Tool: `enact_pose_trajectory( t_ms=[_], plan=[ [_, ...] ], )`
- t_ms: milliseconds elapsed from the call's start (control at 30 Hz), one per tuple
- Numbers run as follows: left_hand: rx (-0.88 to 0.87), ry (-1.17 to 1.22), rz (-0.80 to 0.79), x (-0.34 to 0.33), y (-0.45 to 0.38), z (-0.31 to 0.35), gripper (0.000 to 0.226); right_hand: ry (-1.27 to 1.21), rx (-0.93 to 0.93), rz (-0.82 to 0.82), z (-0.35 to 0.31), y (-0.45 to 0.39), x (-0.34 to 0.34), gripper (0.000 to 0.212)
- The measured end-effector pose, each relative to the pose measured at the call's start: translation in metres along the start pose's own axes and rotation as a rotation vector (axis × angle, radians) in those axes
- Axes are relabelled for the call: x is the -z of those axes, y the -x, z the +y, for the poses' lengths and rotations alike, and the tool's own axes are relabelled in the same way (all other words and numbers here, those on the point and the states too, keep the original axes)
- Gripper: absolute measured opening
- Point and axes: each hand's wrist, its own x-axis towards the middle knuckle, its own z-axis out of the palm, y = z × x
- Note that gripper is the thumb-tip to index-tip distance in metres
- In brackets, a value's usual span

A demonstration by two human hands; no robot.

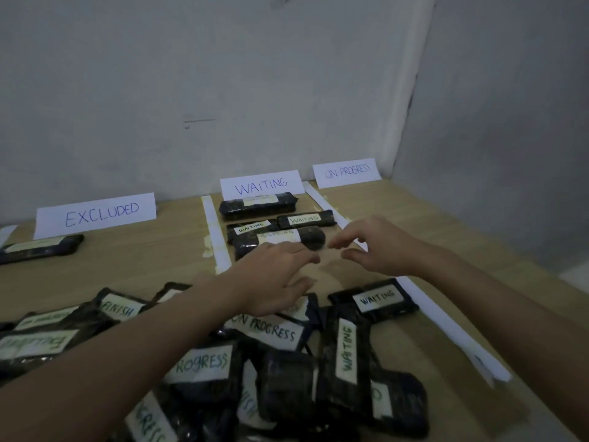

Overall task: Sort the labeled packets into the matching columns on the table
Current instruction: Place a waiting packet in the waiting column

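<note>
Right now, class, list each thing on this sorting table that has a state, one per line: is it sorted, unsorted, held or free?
Left hand: open, holds nothing.
Right hand: open, fingers loosely curled, holds nothing.
WAITING column: four packets laid down.
EXCLUDED column: one packet laid down.
ON PROGRESS column: no packet visible.
Near pile: unsorted, packets overlapping.
WAITING packet at the pile's far right: label up, not yet sorted.

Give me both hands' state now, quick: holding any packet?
Left hand: open, fingers extended over the table, holding nothing.
Right hand: open, fingers loosely curved, holding nothing.
</note>
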Motion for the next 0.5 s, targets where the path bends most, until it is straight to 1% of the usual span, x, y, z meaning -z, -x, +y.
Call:
enact_pose_trajectory(
  t_ms=[100, 200, 267, 333, 500],
  plan=[
    [-0.030, -0.030, -0.014, -0.002, 0.004, 0.014, 0.042, 0.044, -0.055, -0.145, 0.002, 0.031, 0.001, 0.036],
    [-0.032, -0.040, -0.044, -0.004, 0.010, 0.022, 0.042, 0.094, -0.106, -0.351, 0.007, 0.055, -0.001, 0.060],
    [-0.026, -0.040, -0.045, -0.005, 0.013, 0.026, 0.042, 0.138, -0.136, -0.438, 0.009, 0.064, -0.004, 0.075],
    [-0.016, -0.035, -0.044, -0.007, 0.016, 0.028, 0.042, 0.170, -0.147, -0.462, 0.010, 0.068, -0.008, 0.080],
    [-0.010, -0.007, -0.022, -0.006, 0.021, 0.029, 0.040, 0.167, -0.135, -0.349, 0.008, 0.065, -0.008, 0.064]
  ],
)
